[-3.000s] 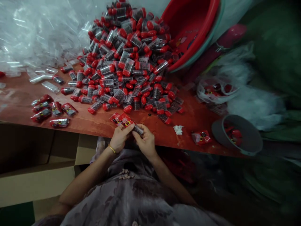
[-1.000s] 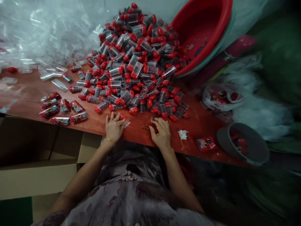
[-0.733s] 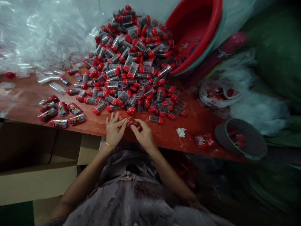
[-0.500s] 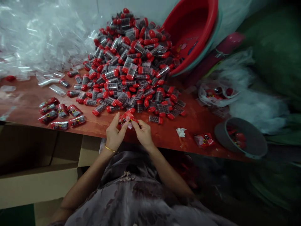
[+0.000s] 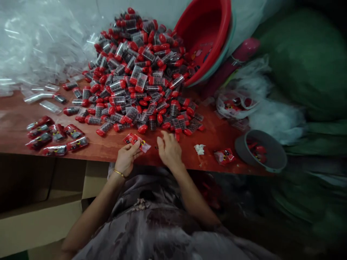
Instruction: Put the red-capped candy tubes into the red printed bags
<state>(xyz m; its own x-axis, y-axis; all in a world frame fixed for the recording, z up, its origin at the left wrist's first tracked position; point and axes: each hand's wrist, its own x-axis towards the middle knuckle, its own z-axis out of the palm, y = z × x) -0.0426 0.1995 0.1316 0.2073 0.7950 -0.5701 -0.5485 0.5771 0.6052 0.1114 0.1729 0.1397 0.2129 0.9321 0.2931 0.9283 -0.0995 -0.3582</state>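
My left hand [image 5: 126, 159] pinches a red printed packet [image 5: 137, 142] with a clear end, held just over the table's front part. To its right, my right hand [image 5: 170, 150] is off the packet, its fingers reaching toward the near edge of a large pile of small clear tubes with red caps [image 5: 141, 82]. Its fingers are bent, and whether they touch or hold a tube cannot be made out. Several filled red packets [image 5: 56, 133] lie together at the left near the table's edge.
A red basin [image 5: 207, 39] leans behind the pile. Clear plastic sleeves [image 5: 40, 47] are heaped at the left. On the right are a white scrap [image 5: 200, 149], a red packet [image 5: 224, 156], a grey bowl [image 5: 273, 155] and an opened plastic bag [image 5: 230, 110]. Cardboard boxes [image 5: 40, 220] stand below left.
My right hand has let go of the packet and moved right, toward the pile's near edge. My left hand keeps the packet. The whole view has shifted, so the table's things appear further left.
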